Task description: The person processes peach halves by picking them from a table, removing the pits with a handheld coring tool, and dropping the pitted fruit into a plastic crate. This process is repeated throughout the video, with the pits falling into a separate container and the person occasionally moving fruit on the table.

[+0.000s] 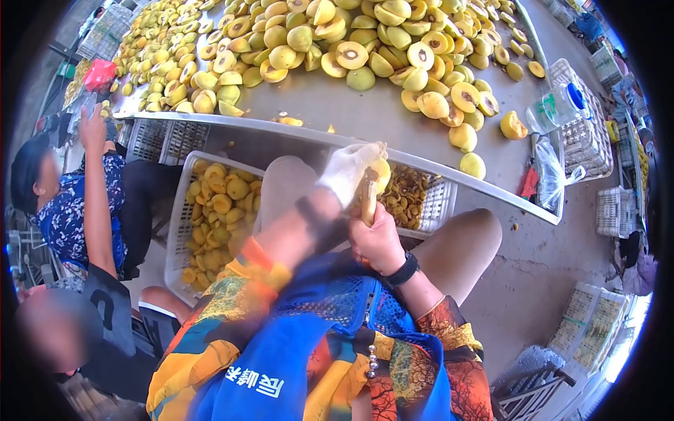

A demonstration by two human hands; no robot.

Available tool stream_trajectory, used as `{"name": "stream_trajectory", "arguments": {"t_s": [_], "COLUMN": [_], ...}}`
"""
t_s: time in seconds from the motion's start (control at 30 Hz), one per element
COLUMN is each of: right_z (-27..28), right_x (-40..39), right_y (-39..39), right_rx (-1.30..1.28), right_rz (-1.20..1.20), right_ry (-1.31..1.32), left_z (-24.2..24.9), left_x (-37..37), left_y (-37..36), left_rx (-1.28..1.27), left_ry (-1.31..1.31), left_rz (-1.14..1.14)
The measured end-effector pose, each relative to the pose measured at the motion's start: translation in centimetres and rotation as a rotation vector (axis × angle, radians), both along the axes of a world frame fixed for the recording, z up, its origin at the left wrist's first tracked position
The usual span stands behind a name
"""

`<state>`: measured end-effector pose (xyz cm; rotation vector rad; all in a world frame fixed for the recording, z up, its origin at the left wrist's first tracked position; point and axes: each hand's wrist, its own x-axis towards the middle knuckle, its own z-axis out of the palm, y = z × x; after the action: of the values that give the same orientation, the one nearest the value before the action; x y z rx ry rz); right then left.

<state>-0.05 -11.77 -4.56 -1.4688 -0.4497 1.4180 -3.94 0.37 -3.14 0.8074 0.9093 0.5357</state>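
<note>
My left hand (pixel 345 172), in a whitish work glove, is closed around a yellow peach half (pixel 381 174) just off the table's front edge. My right hand (pixel 379 242) grips the pale wooden handle of a pitting tool (pixel 368 200). The tool's tip meets the peach half, and its working end is mostly hidden. Below my hands, between my knees, a white crate (pixel 439 207) holds brown pits and scraps (pixel 407 196). Left of my leg stands another white crate (pixel 175 231), filled with pitted peach halves (pixel 214 217).
A metal table (pixel 281 105) carries a big heap of halved peaches (pixel 365 35). On its right end are a clear plastic jar (pixel 558 109) with a blue lid and a plastic bag (pixel 554 175). Co-workers sit close on my left, one in a blue patterned top (pixel 56 224).
</note>
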Motion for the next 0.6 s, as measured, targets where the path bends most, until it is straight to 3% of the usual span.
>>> {"name": "stream_trajectory", "arguments": {"t_s": [0.03, 0.13, 0.23, 0.3, 0.43, 0.6], "right_z": [-0.4, -2.7, -1.3, 1.6, 2.1, 2.2], "right_x": [-0.3, -0.3, 0.8, 1.7, 2.0, 2.5], "right_y": [-0.1, -0.3, -0.2, -0.3, -0.6, -0.9], "right_rx": [0.009, 0.120, 0.025, -0.052, -0.068, -0.023], "right_rz": [0.011, 0.055, 0.099, 0.118, 0.090, 0.116], "right_ry": [-0.092, -0.327, -0.089, 0.185, 0.488, 0.679], "left_z": [-0.1, -0.1, -0.5, -0.6, -1.1, -1.2], "left_x": [-0.3, -0.6, -0.3, -0.3, -0.3, -0.3], "left_y": [0.3, 0.2, -0.3, -0.2, -0.2, -0.7], "left_rx": [-0.111, -0.086, 0.133, 0.129, 0.038, 0.593], "left_ry": [-0.018, -0.041, -0.020, -0.029, -0.126, -0.041], "left_rz": [-0.046, -0.056, -0.005, 0.012, 0.017, -0.020]}}
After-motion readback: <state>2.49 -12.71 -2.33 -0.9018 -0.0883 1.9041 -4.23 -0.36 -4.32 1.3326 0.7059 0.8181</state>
